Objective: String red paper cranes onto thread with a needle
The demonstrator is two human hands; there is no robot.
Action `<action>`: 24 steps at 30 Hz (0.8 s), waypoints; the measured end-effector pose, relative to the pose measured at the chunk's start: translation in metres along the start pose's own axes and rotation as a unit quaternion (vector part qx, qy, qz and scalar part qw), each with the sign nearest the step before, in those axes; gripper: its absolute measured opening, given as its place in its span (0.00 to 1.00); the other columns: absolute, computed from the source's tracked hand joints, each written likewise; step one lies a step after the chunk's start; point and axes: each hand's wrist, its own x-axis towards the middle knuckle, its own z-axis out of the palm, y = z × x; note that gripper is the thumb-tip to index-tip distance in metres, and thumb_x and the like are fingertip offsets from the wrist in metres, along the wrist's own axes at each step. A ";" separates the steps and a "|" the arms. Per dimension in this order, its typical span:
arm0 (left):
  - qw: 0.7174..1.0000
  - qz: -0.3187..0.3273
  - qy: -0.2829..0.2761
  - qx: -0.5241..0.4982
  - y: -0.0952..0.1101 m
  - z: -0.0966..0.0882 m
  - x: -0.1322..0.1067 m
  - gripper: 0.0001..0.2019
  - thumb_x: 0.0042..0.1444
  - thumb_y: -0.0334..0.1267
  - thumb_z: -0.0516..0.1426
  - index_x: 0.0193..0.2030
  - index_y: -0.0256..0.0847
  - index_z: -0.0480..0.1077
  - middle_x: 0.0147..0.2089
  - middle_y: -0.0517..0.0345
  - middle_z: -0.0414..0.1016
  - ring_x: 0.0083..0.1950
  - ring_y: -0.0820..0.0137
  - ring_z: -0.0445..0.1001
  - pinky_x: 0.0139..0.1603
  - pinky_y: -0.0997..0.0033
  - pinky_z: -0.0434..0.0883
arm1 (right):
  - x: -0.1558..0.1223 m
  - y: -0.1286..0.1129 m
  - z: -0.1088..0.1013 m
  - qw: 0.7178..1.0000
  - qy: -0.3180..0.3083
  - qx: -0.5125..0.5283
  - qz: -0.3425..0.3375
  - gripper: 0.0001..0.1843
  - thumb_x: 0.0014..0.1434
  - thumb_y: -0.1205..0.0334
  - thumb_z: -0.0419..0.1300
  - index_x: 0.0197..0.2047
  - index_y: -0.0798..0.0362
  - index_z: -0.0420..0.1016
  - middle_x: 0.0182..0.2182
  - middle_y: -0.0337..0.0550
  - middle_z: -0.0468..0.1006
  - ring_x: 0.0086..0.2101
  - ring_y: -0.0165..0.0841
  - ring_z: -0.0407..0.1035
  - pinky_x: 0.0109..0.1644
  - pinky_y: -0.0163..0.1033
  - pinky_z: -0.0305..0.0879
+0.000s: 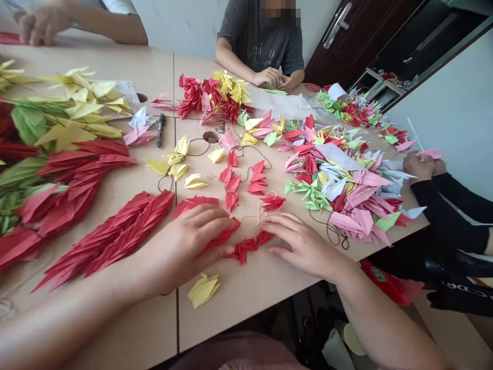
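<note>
My left hand (188, 241) is flat, grip wide, pressing red paper cranes (246, 247) that reach my right hand (304, 245), also spread flat. Dragging either palm could crush them, or knock the yellow crane (203, 289) near my left wrist off the bench (250, 298).

Lower centre, on the table (246, 308): left hand (188, 241) and right hand (304, 244) side by side, chain of folded cranes (246, 247) between them. Left of that, long stacks (111, 236). Below the left hand, one loose crane (203, 289). Right of centre, a heap (346, 190). Upper centre, a smaller heap (215, 95), pen (160, 129) to its left.
</note>
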 end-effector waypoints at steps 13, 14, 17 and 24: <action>0.989 -0.099 -0.091 -0.056 -0.009 0.000 -0.008 0.15 0.64 0.47 0.54 0.52 0.43 0.72 0.58 0.47 0.69 0.53 0.56 0.73 0.53 0.57 0.73 | -0.006 0.006 0.015 0.996 0.068 0.027 0.055 0.10 0.65 0.64 0.59 0.50 0.51 0.74 0.44 0.50 0.78 0.46 0.42 0.74 0.50 0.51 0.74; 0.989 -0.101 -0.090 -0.057 -0.009 0.000 -0.008 0.15 0.64 0.48 0.52 0.51 0.43 0.73 0.57 0.47 0.69 0.53 0.56 0.73 0.52 0.58 0.73 | -0.008 0.006 0.013 0.996 0.068 0.027 0.058 0.10 0.64 0.65 0.59 0.49 0.52 0.74 0.44 0.50 0.78 0.46 0.41 0.74 0.50 0.50 0.74; 0.988 -0.110 -0.077 -0.075 -0.009 0.001 -0.006 0.14 0.67 0.46 0.49 0.46 0.42 0.72 0.54 0.48 0.71 0.51 0.59 0.74 0.50 0.60 0.73 | -0.013 0.002 0.008 0.995 0.064 0.030 0.065 0.10 0.64 0.65 0.59 0.49 0.52 0.74 0.44 0.50 0.77 0.45 0.41 0.74 0.49 0.48 0.75; 0.954 -0.216 0.002 -0.207 -0.001 -0.003 0.002 0.08 0.61 0.39 0.53 0.46 0.43 0.67 0.44 0.55 0.76 0.42 0.66 0.75 0.40 0.66 0.73 | -0.017 -0.006 0.004 0.996 0.044 0.047 0.061 0.10 0.64 0.62 0.60 0.49 0.49 0.75 0.44 0.49 0.78 0.45 0.40 0.75 0.49 0.46 0.75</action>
